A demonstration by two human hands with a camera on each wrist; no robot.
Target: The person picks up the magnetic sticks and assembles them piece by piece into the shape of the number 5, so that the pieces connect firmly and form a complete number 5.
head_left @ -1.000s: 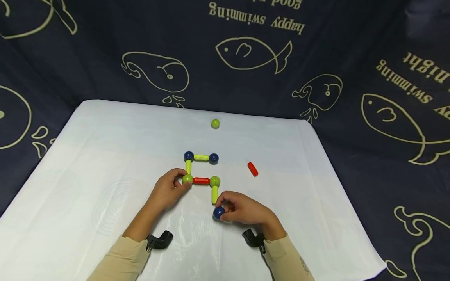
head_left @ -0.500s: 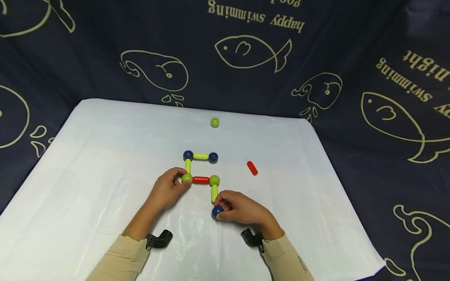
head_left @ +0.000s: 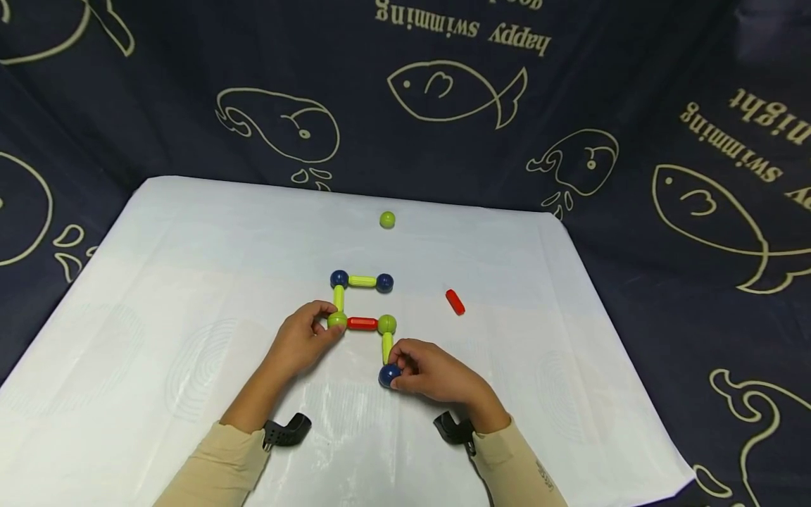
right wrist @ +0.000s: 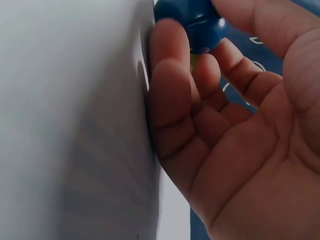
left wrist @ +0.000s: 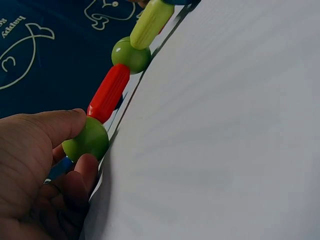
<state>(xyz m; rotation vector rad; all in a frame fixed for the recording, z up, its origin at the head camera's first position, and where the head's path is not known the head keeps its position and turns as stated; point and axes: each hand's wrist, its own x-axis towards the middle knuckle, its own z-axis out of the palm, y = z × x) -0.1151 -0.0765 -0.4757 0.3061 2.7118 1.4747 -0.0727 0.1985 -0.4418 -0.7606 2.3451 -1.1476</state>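
Observation:
My left hand (head_left: 307,336) pinches a green ball (left wrist: 89,139) at the left corner of a flat chain of magnetic balls and rods. From that ball a yellow-green rod (head_left: 338,299) runs up to a blue ball (head_left: 339,279), joined by another yellow-green rod (head_left: 362,281) to a second blue ball (head_left: 384,283). A red rod (left wrist: 109,93) links the held ball to another green ball (head_left: 387,324). Below it extends a third yellow-green rod (head_left: 387,347). My right hand (head_left: 437,370) grips a blue ball (right wrist: 192,22) at that rod's lower end; fingers partly hide the joint.
A loose red rod (head_left: 455,301) lies right of the chain. Farther back sits a loose green ball (head_left: 388,220). White sheeting (head_left: 222,232) covers the table, with a dark patterned cloth (head_left: 443,162) behind it.
My right hand has moved the blue ball slightly up and left, from just below the yellow-green rod to its lower end. My left hand keeps hold of the green ball.

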